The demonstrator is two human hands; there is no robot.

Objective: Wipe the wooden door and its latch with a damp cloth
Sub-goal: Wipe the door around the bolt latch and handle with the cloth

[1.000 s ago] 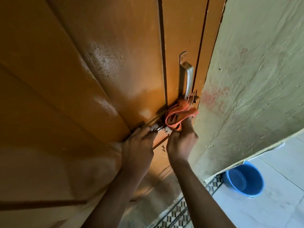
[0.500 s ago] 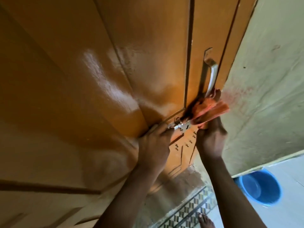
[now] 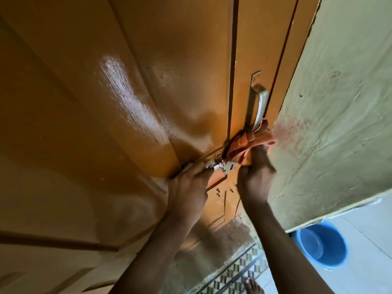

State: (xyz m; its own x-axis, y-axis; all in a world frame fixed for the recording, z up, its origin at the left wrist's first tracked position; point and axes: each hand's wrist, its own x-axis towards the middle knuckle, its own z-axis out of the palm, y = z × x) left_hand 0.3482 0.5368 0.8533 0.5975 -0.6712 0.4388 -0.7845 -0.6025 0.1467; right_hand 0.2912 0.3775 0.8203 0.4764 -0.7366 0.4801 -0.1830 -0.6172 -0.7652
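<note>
A glossy orange-brown wooden door point(image 3: 131, 107) fills most of the view, with wet sheen on its panels. Its shiny metal latch point(image 3: 221, 165) sits near the right edge, below a metal pull handle point(image 3: 259, 105). My left hand point(image 3: 188, 187) grips the latch's left end. My right hand point(image 3: 255, 177) presses a bunched orange cloth point(image 3: 244, 143) against the door at the handle's base, just right of the latch. The cloth hides the lower end of the handle.
A rough pale green wall point(image 3: 339, 124) borders the door on the right. A blue bucket point(image 3: 322, 248) stands on the light tiled floor at the lower right. A patterned threshold strip point(image 3: 233, 272) and bare toes point(image 3: 253, 286) show at the bottom.
The cloth in my right hand has shifted slightly along the handle's base, near the latch. My left hand stays on the latch. The camera has moved, sliding the scene rightward in view.
</note>
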